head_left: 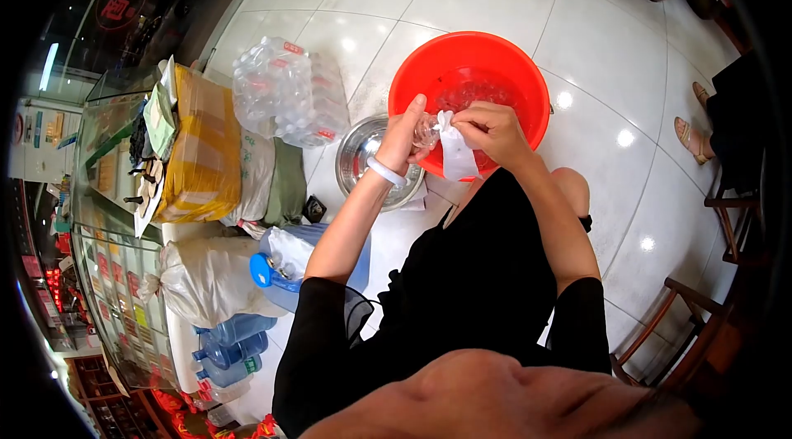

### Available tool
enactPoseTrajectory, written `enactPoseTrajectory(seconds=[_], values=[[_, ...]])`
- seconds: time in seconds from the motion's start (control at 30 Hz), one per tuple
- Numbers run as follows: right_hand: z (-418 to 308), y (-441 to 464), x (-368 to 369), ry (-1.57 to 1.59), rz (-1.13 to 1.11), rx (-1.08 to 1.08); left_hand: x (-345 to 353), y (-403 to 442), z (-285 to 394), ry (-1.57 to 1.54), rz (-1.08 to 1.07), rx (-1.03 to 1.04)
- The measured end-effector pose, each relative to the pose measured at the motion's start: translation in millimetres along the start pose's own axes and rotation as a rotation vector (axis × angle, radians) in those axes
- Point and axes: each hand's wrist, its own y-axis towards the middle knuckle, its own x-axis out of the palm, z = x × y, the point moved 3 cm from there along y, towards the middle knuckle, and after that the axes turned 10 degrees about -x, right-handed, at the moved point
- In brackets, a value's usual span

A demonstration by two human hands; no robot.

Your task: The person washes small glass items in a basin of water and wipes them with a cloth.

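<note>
Transparent, glinting vessel (426, 133) is gripped by left hand (398, 135), right hand (497, 130) pinching white sheet (459, 156).

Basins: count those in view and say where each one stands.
2: the red basin in the upper middle, and the metal basin just left of it, partly covered by the left forearm. Others could be hidden.

I count one held cloth (459, 154), one tub (412, 78), one steel bowl (353, 152) and apparently three grouped blue bottles (231, 351).
</note>
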Motion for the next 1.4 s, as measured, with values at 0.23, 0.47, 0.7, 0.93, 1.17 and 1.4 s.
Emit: enactPoseTrajectory(seconds=[0.23, 0.47, 0.7, 0.93, 1.17, 1.4], values=[[3, -2, -1, 0.06, -0.047, -0.013, 3, -2, 1, 0.009, -0.106, -0.01], [12, -5, 4, 0.194, -0.273, 0.081, 0, -2, -8, -0.037, -0.217, -0.17], [21, -12, 13, 0.687, -0.091, 0.548, 2, -13, 5, -0.088, -0.193, -0.141], [14, -13, 17, 0.546, 0.111, 0.534, -2, -7, -1, -0.139, -0.227, -0.107], [-6, -1, 5, -0.029, 0.124, -0.04, 4, -7, 2, -0.261, -0.317, -0.269], [4, -1, 2, -0.08, -0.03, -0.144, 4, 1, -5, -0.093, -0.116, -0.07]])
